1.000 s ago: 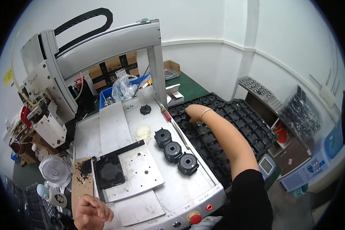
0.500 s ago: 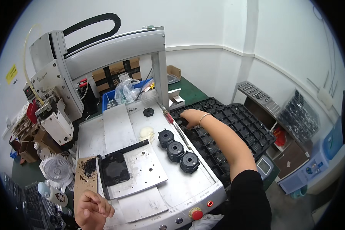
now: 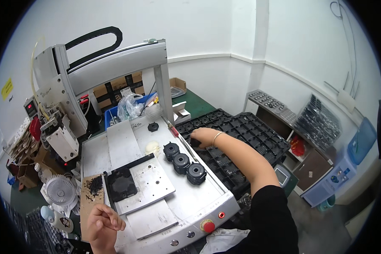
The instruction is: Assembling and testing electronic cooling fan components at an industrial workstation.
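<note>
Your left hand (image 3: 103, 223) hangs half open, fingers loosely curled, near the dark square insert (image 3: 122, 187) on the metal plate (image 3: 156, 178). Three black round parts (image 3: 181, 163) stand in a close row on the machine bed (image 3: 194, 202). Your right hand (image 3: 205, 137) bends over a dark piece (image 3: 194, 143) at the black tray (image 3: 260, 137); I can't tell whether it grips.

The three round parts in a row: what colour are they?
The round parts are black, seen best in the head view.
</note>
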